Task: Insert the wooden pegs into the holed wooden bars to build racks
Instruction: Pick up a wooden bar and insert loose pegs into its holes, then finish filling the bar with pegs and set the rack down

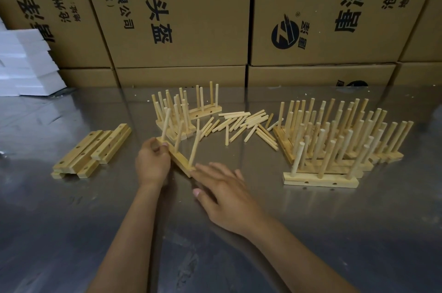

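two hands are working one bar [179, 161]: left hand [153, 163] is gripping its far end, right hand [222, 187] is lying flat, fingers relaxed, touching its near end.

Pegs, bars and racks on my shiny table

I see one bar [179, 160] in front of me, slanted, with three pegs [195, 146] stuck in it, leaning a bit. To my left a few bars with holes [92, 150] lie flat in a pile. Loose pegs [241, 122] lie scattered in the middle. Behind them stands a small bunch of done racks [181, 110]. On my right a big group of racks [334, 144] stands close together, pegs pointing up.
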`<state>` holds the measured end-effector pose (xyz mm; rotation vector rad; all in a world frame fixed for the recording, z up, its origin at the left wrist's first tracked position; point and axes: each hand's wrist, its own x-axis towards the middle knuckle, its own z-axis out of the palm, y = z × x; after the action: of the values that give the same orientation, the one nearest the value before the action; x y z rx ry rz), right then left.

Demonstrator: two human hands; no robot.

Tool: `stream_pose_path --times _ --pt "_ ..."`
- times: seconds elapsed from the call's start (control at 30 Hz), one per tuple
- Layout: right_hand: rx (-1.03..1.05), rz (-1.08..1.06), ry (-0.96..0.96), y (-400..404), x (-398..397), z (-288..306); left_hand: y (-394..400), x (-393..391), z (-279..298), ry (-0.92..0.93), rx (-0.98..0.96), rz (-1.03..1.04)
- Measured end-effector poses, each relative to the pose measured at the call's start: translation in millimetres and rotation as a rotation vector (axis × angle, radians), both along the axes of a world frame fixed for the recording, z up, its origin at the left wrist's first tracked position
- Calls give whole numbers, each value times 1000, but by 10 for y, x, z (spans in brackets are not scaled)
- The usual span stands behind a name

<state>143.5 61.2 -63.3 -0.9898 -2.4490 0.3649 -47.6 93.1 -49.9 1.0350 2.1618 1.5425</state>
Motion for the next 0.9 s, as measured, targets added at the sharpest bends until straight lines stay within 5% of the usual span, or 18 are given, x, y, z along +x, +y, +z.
stream_pose_path --times 0.37,0.9 --pt "-23 -56 -165 123 -344 54 -119 -123 32 549 -344 168" --pt "-29 -173 -225 740 -829 31 77 -473 62 709 -525 244"
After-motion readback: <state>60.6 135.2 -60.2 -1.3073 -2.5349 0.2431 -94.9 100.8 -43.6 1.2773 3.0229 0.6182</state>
